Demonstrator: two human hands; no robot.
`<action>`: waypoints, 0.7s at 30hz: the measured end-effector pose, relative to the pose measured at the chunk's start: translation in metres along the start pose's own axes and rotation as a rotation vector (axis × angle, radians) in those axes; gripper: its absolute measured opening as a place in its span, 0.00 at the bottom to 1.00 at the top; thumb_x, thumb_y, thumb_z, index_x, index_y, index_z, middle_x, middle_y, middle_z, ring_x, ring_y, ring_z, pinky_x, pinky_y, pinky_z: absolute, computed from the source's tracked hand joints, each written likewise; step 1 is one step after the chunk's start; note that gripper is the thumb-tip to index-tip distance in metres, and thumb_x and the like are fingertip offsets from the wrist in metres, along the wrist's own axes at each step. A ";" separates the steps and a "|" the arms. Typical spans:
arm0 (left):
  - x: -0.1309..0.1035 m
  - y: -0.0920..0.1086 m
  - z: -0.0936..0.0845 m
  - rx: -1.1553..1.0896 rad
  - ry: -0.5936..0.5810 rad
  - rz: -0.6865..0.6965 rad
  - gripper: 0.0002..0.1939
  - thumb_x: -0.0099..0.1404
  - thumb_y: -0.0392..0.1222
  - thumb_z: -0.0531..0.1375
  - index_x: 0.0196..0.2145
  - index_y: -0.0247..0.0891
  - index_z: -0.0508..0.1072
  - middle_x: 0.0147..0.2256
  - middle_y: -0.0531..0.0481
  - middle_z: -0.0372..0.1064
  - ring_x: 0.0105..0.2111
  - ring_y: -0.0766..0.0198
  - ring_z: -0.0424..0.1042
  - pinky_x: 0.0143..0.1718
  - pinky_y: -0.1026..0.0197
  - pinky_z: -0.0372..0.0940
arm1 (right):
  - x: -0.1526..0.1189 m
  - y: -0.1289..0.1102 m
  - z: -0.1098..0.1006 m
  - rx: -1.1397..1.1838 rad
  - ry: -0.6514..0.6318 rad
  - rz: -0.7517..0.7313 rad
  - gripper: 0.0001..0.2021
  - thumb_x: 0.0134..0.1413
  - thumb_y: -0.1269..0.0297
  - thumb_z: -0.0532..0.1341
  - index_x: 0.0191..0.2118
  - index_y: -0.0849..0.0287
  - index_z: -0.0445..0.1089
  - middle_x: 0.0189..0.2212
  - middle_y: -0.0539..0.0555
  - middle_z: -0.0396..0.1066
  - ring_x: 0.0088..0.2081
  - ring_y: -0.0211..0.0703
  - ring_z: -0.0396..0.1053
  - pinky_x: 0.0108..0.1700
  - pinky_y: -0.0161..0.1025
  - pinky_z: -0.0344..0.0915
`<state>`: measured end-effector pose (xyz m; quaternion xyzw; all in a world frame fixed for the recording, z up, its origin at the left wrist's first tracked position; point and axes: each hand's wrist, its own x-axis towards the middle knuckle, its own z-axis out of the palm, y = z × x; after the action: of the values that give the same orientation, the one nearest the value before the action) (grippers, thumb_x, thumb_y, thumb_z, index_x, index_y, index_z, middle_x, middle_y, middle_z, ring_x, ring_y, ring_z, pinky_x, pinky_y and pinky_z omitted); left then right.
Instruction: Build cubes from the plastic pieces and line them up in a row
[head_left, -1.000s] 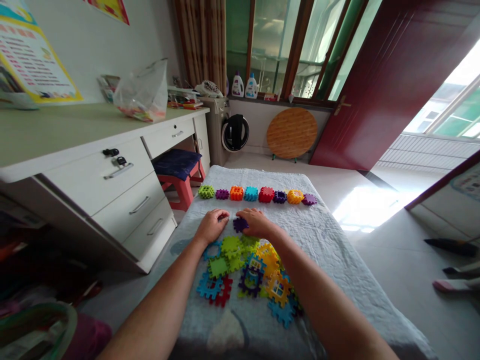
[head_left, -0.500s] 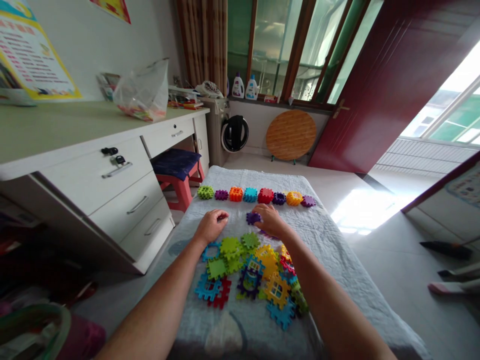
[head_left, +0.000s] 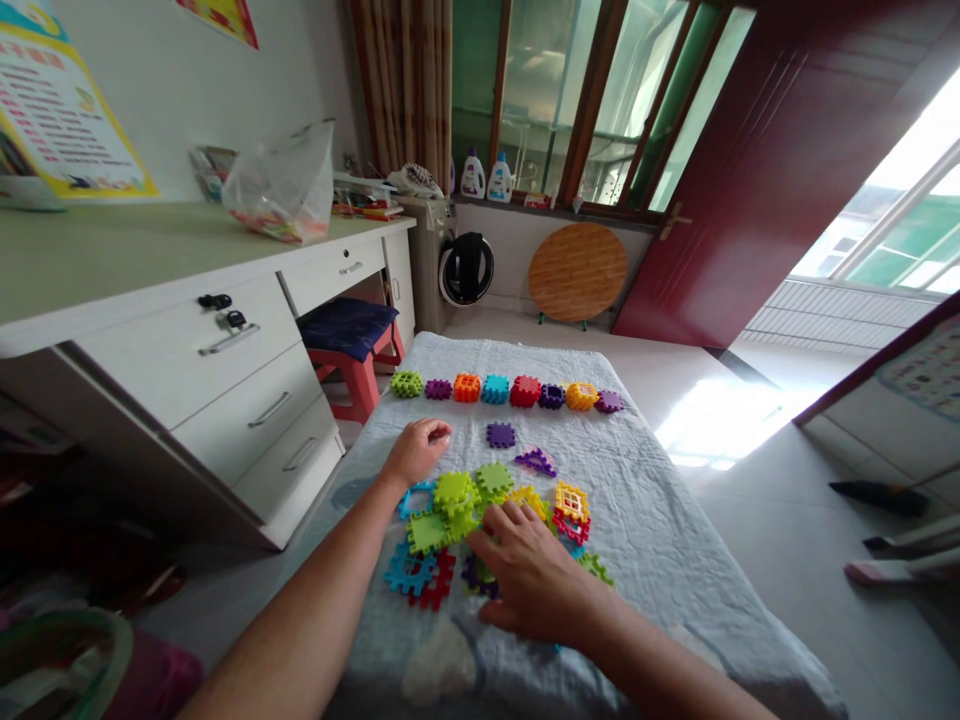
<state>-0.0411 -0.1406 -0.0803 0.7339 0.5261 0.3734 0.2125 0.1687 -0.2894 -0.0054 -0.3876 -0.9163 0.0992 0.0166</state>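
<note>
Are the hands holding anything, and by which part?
Nothing shows in the left hand; the right hand covers some toothed pieces, hiding any hold.

Clock centred on pile of toothed plastic pieces (head_left: 454, 490); 12 is far side. Right hand (head_left: 521, 560) over pile, palm down, thumb spread from fingers. Left hand (head_left: 417, 450) at 11, fingers curled, above or on grey cloth (head_left: 675, 570). Purple square (head_left: 501, 435) at 12, purple triangular piece (head_left: 536, 461) at 1. Farther, 12: row of eight coloured blocks (head_left: 495, 389).
</note>
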 end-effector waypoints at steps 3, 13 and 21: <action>-0.001 0.001 0.000 -0.004 -0.001 0.005 0.09 0.56 0.38 0.56 0.33 0.36 0.74 0.33 0.47 0.75 0.35 0.61 0.73 0.41 0.61 0.67 | -0.001 0.000 -0.001 0.055 0.045 0.001 0.14 0.48 0.62 0.63 0.42 0.58 0.66 0.41 0.56 0.65 0.43 0.48 0.61 0.45 0.44 0.60; 0.000 0.000 0.000 0.009 -0.022 -0.030 0.10 0.56 0.40 0.56 0.34 0.37 0.74 0.34 0.47 0.75 0.36 0.60 0.73 0.41 0.60 0.68 | 0.035 0.086 -0.025 0.517 0.338 0.212 0.16 0.49 0.77 0.53 0.45 0.59 0.64 0.31 0.49 0.71 0.30 0.34 0.68 0.35 0.32 0.61; 0.001 0.001 -0.002 -0.008 -0.038 -0.035 0.10 0.56 0.39 0.55 0.34 0.37 0.74 0.35 0.46 0.75 0.36 0.60 0.73 0.42 0.59 0.68 | 0.095 0.117 -0.001 0.282 0.316 0.563 0.12 0.52 0.70 0.55 0.44 0.59 0.66 0.35 0.54 0.74 0.35 0.41 0.70 0.34 0.33 0.60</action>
<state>-0.0419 -0.1402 -0.0778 0.7306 0.5333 0.3578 0.2320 0.1855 -0.1421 -0.0312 -0.6294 -0.7371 0.1643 0.1834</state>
